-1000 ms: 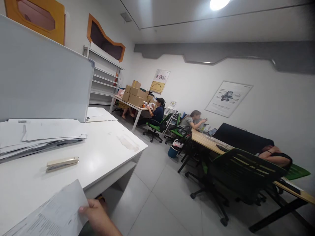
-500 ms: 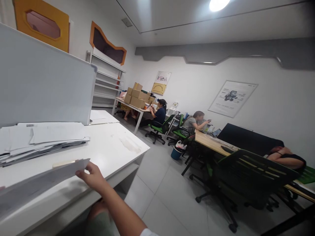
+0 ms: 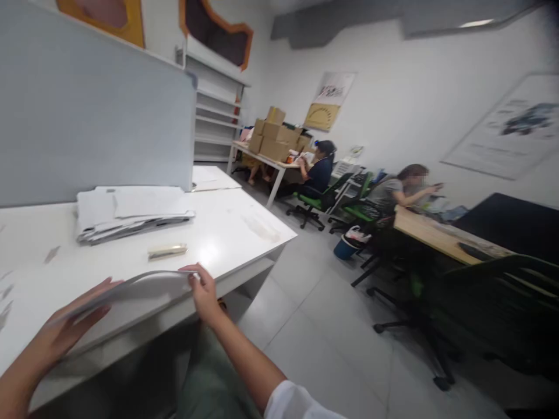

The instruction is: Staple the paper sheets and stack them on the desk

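Between my two hands, just above the desk's front edge, is a bent sheaf of paper [image 3: 144, 288], seen nearly edge-on. My right hand [image 3: 203, 291] pinches its right end between thumb and fingers. At the other end, my left hand [image 3: 82, 314] grips the paper, thumb on the near side and fingers behind. Beyond the paper a pale stapler [image 3: 167, 251] lies on the white desk [image 3: 227, 233]. A stack of papers [image 3: 135, 209] sits farther back, to the left of the stapler.
A grey partition panel [image 3: 96, 110] rises behind the paper stack. Right of the desk, tiled floor [image 3: 292, 331] leads to a blue bin [image 3: 346, 247] and a dark office chair [image 3: 493, 308]. Two people sit at other tables, one near stacked cardboard boxes [image 3: 277, 139].
My view has turned left and down. My left hand now shows fully on the paper's left end, and the stapler has come into clear sight. My right hand still holds the right end.
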`<state>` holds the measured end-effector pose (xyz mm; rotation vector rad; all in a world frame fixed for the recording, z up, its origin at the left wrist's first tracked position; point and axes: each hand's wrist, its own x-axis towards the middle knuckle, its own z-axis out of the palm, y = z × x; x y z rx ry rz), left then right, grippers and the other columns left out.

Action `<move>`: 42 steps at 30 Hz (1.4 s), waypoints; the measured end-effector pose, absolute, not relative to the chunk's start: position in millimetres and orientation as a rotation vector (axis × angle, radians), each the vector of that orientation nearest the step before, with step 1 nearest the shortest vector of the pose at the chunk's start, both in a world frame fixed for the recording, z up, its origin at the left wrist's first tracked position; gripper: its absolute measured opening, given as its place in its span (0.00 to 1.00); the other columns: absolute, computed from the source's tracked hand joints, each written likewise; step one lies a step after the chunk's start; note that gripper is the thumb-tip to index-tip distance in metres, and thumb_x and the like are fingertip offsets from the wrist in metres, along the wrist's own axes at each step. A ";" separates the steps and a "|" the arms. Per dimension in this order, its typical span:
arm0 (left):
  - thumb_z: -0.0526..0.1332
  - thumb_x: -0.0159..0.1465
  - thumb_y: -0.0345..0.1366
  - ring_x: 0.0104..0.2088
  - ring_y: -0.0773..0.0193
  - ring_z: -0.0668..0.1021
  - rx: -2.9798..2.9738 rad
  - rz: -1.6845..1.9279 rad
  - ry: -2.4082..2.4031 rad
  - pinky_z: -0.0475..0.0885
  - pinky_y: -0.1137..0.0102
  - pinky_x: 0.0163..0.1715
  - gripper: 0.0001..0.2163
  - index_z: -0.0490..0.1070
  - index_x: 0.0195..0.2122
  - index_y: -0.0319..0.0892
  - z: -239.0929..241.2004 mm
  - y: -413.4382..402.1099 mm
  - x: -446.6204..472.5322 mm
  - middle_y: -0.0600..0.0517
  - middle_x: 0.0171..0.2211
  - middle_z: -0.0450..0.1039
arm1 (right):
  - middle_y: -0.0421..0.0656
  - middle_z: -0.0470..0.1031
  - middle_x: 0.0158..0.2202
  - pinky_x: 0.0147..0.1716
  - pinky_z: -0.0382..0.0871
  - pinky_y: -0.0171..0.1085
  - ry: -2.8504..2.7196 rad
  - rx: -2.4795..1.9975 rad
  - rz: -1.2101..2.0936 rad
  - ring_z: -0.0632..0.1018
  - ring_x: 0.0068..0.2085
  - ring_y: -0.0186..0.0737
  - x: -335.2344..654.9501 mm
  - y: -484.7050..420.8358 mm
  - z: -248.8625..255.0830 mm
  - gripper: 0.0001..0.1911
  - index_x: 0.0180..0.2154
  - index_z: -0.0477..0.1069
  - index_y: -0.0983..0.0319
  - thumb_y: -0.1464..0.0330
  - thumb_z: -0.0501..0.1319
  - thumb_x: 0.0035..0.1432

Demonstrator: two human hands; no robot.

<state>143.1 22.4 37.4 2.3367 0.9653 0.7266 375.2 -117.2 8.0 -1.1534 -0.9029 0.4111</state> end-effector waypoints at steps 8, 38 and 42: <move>0.63 0.53 0.61 0.64 0.44 0.67 2.045 0.568 0.859 0.61 0.55 0.64 0.21 0.81 0.43 0.60 31.2 13.3 141.3 0.54 0.54 0.76 | 0.43 0.78 0.37 0.53 0.65 0.43 -0.798 -1.252 0.243 0.75 0.44 0.43 391.2 -163.2 -12.5 0.13 0.35 0.76 0.59 0.61 0.55 0.60; 0.68 0.56 0.48 0.65 0.46 0.64 1.603 0.764 0.661 0.53 0.56 0.66 0.22 0.78 0.50 0.48 16.1 74.3 220.3 0.47 0.60 0.70 | 0.46 0.77 0.42 0.44 0.70 0.41 -0.296 -1.369 0.644 0.76 0.42 0.42 352.5 -149.3 -32.6 0.18 0.42 0.73 0.63 0.62 0.59 0.50; 0.63 0.58 0.49 0.61 0.50 0.70 1.195 0.932 0.529 0.60 0.56 0.63 0.20 0.77 0.49 0.46 19.2 84.0 212.9 0.45 0.54 0.75 | 0.51 0.74 0.54 0.53 0.68 0.44 -0.243 -1.287 0.720 0.76 0.51 0.45 337.8 -155.5 -25.9 0.27 0.52 0.70 0.64 0.62 0.60 0.50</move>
